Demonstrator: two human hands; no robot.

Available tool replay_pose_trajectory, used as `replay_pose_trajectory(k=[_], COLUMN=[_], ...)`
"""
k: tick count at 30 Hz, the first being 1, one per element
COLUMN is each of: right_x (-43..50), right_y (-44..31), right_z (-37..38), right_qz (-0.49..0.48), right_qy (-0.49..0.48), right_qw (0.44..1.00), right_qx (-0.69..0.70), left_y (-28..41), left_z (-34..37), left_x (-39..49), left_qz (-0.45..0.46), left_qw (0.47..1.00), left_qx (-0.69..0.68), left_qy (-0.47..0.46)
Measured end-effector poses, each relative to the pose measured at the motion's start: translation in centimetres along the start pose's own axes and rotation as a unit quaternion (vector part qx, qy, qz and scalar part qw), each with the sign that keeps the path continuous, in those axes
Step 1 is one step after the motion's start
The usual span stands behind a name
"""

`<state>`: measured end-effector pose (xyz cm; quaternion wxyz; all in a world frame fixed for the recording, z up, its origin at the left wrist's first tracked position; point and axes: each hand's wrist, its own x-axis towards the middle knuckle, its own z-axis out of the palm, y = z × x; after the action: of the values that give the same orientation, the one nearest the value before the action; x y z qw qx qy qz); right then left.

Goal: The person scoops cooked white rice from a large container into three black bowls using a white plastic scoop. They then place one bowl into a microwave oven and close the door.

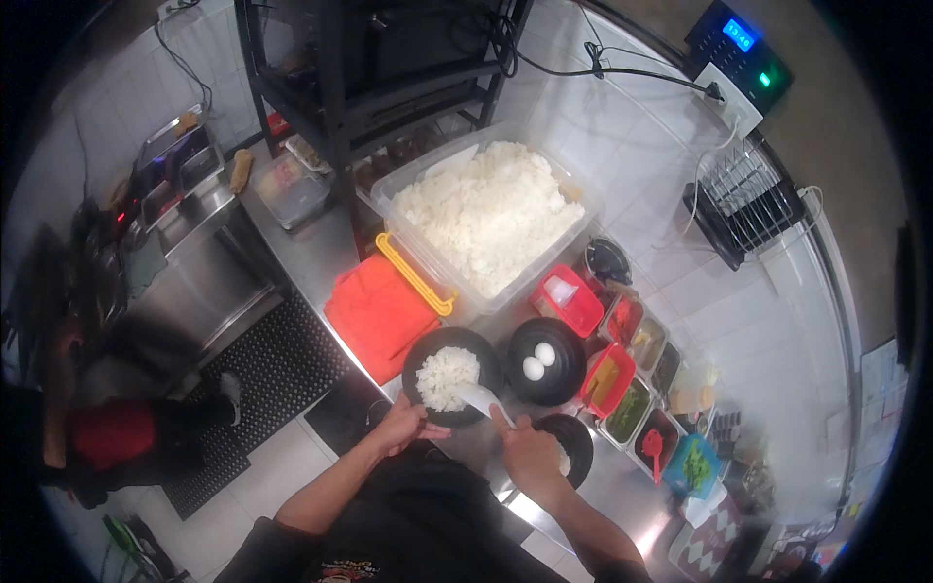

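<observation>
My left hand (403, 428) grips the near rim of a black bowl (490, 357) with white cooked rice (447, 373) in it. In my right hand (532, 453) is a white rice paddle (479, 397), its blade touching the rice. Two white eggs (539, 361) lie in a second black bowl (517, 382), just right of the first. A third black bowl (581, 444) is partly hidden by my right hand; some rice shows inside. Beyond the bowls stands a large clear plastic tub (477, 300) heaped with cooked rice (496, 204).
A folded orange cloth (379, 310) and a yellow handle (412, 273) lie beside the tub. Red containers (576, 310) and metal pans of toppings (627, 412) line the right side. Along the wall runs a power cord (605, 71). Another person (116, 437) stands at left by a black mat (270, 372).
</observation>
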<state>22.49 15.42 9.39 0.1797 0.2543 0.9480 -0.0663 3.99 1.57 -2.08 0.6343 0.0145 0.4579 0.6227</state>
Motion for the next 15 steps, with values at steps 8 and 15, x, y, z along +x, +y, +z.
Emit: replay_pose_trajectory(k=[8, 15], right_x=[2.6, 0.5], right_y=[-1.1, 0.4], right_z=[-0.8, -0.1], right_qz=[-0.022, 0.001], right_qy=[0.102, 0.043], right_qw=[0.993, 0.998], right_qx=[0.048, 0.044], left_y=[0.4, 0.3], left_z=[0.3, -0.1], left_x=[-0.2, -0.1], left_qz=[-0.009, -0.013], left_qw=[1.000, 1.000], left_qx=[0.008, 0.004], left_qy=[0.003, -0.016])
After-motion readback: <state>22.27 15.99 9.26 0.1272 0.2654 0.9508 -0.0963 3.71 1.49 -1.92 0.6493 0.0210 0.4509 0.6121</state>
